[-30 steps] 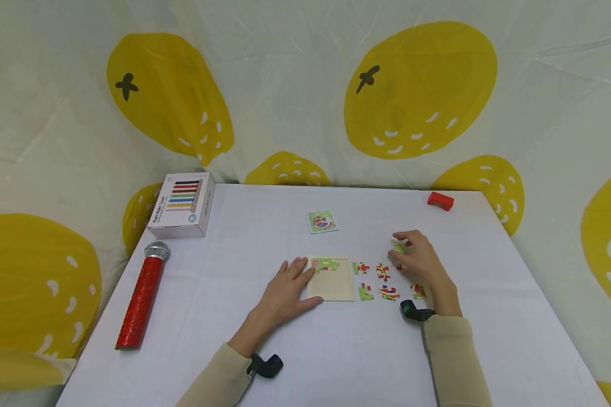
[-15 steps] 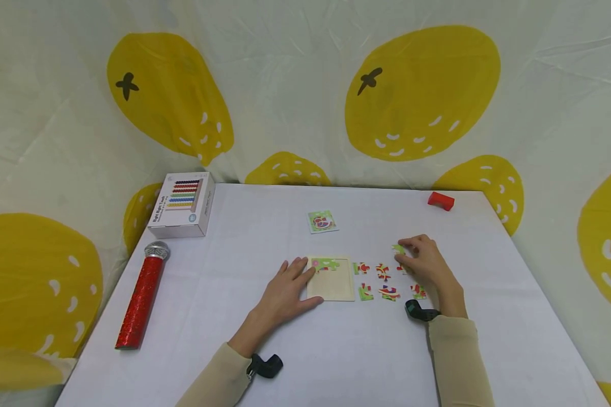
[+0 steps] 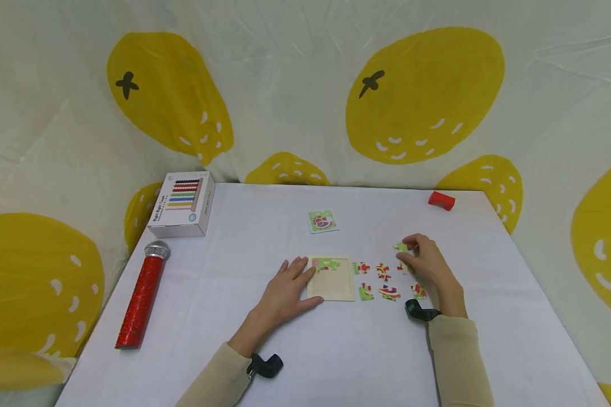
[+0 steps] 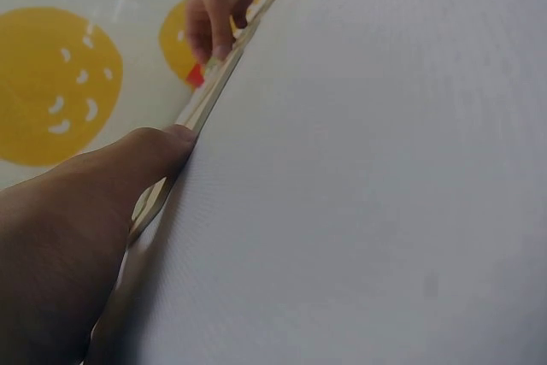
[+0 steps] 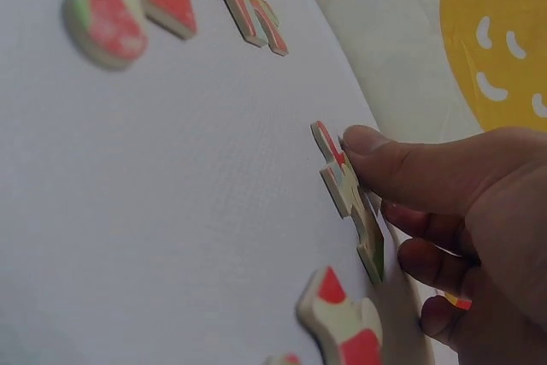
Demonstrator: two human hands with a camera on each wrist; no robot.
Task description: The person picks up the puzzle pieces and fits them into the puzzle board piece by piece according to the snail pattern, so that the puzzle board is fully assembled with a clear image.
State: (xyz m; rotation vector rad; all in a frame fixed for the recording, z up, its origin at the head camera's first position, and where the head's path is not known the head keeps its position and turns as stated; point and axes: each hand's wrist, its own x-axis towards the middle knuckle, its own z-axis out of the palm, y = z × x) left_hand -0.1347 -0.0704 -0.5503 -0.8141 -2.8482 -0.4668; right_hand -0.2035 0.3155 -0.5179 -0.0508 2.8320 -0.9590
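Observation:
In the head view my left hand (image 3: pixel 287 290) rests on the left side of a square wooden puzzle tray (image 3: pixel 331 288), fingers extended. Its thumb lies along the near edge. Green and pink puzzle pieces (image 3: pixel 327 264) fill part of the tray's top row. To the right, my right hand (image 3: pixel 427 263) pinches a green puzzle piece (image 3: pixel 400 247) between thumb and index finger, low over the table. Several red, white and green loose pieces (image 3: pixel 389 292) lie in two rows between the tray and this hand. In the right wrist view, a loose piece (image 5: pixel 346 179) sits right by the thumb.
A small picture card (image 3: pixel 322 221) lies behind the tray. At the left are a white box (image 3: pixel 181 204) with an abacus picture and a red glittery microphone (image 3: pixel 142 299). A red arch-shaped block (image 3: pixel 441 200) sits at the back right of the white table (image 3: pixel 265 226).
My right hand has moved a little to the right, and the green piece at its fingertips has shifted slightly the same way. The left hand has stayed on the tray.

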